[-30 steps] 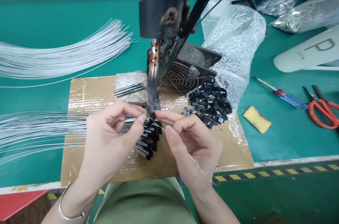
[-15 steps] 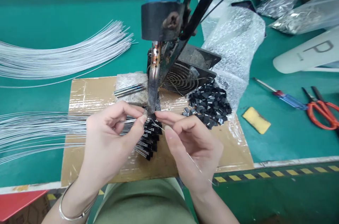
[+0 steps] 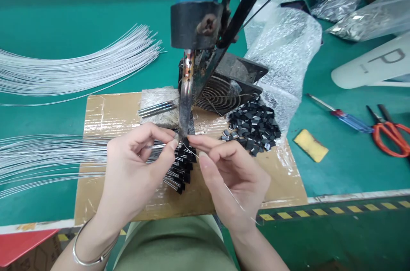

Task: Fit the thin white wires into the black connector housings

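Little has been moved since the earlier frames: the iron [image 3: 196,25] is seen a touch lower in view than a second ago, and both hands are kept at its tip. By the thumb and forefinger of the left hand [image 3: 139,164], a white wire [image 3: 157,146] is pinched, its end brought close under the tip; the end itself is mostly covered by the fingertips. By the right hand [image 3: 237,177], a thin wire [image 3: 235,198] is gripped lightly between thumb and fingers, its far end led to the tip and its tail crossed over the palm. Whether the tip is touched by either wire cannot be told.

Under and between the hands, black connectors [image 3: 181,170] are lined up on the cardboard [image 3: 275,177], with the lower bundle [image 3: 48,151] run out from them to the left. A second bundle [image 3: 80,70] is laid farther back on the bench [image 3: 339,173]. Behind the tip, a fan [image 3: 221,94] is set; just beside it black pieces [image 3: 253,126] are heaped. Farther right, a sponge [image 3: 310,145], a screwdriver [image 3: 350,119] and scissors [image 3: 388,126] are laid.
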The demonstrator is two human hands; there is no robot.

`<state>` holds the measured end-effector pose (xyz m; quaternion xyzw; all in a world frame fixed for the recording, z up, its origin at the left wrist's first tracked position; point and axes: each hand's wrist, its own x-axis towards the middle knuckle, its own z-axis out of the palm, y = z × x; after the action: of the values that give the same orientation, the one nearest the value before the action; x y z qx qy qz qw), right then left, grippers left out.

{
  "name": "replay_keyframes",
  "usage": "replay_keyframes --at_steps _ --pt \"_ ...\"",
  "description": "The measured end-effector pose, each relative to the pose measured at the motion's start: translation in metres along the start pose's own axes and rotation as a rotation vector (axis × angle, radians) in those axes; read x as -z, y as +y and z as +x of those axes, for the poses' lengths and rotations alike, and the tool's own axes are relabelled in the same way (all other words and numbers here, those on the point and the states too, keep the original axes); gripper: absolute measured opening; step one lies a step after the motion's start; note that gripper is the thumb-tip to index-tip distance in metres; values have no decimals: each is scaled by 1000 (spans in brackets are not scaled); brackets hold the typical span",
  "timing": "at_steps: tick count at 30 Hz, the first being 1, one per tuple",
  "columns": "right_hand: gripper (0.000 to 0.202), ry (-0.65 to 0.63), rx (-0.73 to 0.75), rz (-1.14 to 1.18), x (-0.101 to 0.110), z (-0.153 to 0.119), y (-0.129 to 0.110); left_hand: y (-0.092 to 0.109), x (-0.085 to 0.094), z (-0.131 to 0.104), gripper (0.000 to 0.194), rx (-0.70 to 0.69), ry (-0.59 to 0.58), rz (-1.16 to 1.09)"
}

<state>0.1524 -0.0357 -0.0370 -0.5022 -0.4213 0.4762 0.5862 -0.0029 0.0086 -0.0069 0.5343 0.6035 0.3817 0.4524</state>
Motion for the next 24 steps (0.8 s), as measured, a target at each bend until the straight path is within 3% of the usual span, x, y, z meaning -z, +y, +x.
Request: replay_keyframes --at_steps 24 --pt "19 4 9 -24 -1 1 -1 -1 0 -1 10 -5 14 -7"
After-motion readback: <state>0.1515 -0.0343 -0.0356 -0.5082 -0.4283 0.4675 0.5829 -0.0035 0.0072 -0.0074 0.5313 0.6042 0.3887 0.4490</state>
